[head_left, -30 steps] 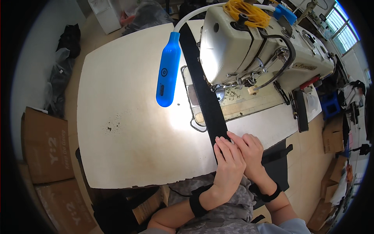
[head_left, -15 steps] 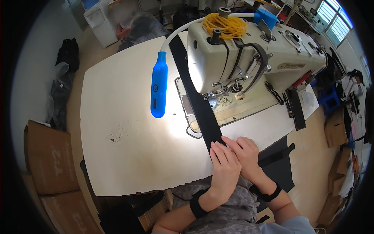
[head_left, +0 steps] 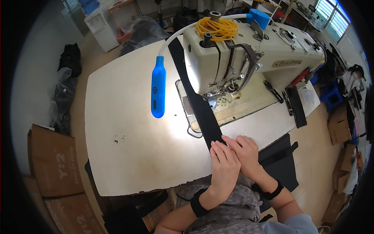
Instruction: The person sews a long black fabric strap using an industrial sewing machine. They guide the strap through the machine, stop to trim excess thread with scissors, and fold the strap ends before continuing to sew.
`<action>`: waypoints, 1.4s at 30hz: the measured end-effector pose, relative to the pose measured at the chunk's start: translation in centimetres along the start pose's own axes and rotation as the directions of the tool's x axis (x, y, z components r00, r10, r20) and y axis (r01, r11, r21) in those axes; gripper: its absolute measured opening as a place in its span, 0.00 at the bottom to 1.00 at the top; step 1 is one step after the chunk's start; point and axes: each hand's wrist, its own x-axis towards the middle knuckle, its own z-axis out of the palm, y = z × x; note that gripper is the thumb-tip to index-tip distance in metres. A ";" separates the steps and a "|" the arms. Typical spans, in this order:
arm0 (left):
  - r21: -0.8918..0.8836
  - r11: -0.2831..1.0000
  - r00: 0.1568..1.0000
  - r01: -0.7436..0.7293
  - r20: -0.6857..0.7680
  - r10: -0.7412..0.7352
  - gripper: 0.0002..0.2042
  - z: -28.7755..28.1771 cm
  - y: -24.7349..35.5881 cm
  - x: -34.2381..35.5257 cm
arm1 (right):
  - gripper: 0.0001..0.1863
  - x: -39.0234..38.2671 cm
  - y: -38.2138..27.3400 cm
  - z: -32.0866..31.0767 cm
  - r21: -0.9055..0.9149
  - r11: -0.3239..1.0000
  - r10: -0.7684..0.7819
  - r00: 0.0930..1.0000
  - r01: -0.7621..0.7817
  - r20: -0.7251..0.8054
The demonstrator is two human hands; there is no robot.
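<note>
A long black fabric strip [head_left: 200, 109] runs from the far edge of the table, past the needle area of a cream sewing machine [head_left: 202, 58], to the near edge. At its near end my left hand [head_left: 225, 165] is closed on the strip, fingers together on top. Close against it, my right hand [head_left: 245, 154] grips the strip's right edge with bent fingers; its thumb is mostly hidden. The presser foot [head_left: 210, 97] is beside the strip's right edge; whether it touches the fabric cannot be made out.
A blue lamp [head_left: 158, 87] on a bendy white neck hangs over the white tabletop [head_left: 124, 101]. Yellow cord [head_left: 216, 29] lies coiled on the machine. Snips [head_left: 274, 91] and a black phone-like slab [head_left: 296, 107] lie at right. Cardboard boxes [head_left: 54, 160] stand on the left floor.
The whole view has shifted slightly, with the machine and lamp appearing a little further left. Both hands keep their hold on the strip, with no clear movement along it.
</note>
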 end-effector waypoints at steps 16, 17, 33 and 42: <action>-0.001 1.000 1.000 -0.009 -0.007 0.009 0.17 0.2 0.0 0.1 | 0.18 0.1 0.1 0.1 0.020 0.999 -0.024 0.999 0.025 -0.049; -0.001 1.000 1.000 -0.010 -0.011 0.010 0.17 0.2 0.0 0.1 | 0.18 0.0 0.2 0.1 0.020 0.999 -0.024 0.999 0.025 -0.048; -0.011 1.000 0.999 -0.011 -0.032 0.011 0.16 0.7 -0.2 0.1 | 0.20 0.2 0.0 -0.3 0.015 1.000 -0.017 1.000 0.016 0.020; -0.043 0.999 1.000 -0.007 -0.021 0.006 0.18 0.6 -0.4 0.4 | 0.20 0.6 0.4 -0.4 0.043 0.999 -0.018 0.998 0.015 0.063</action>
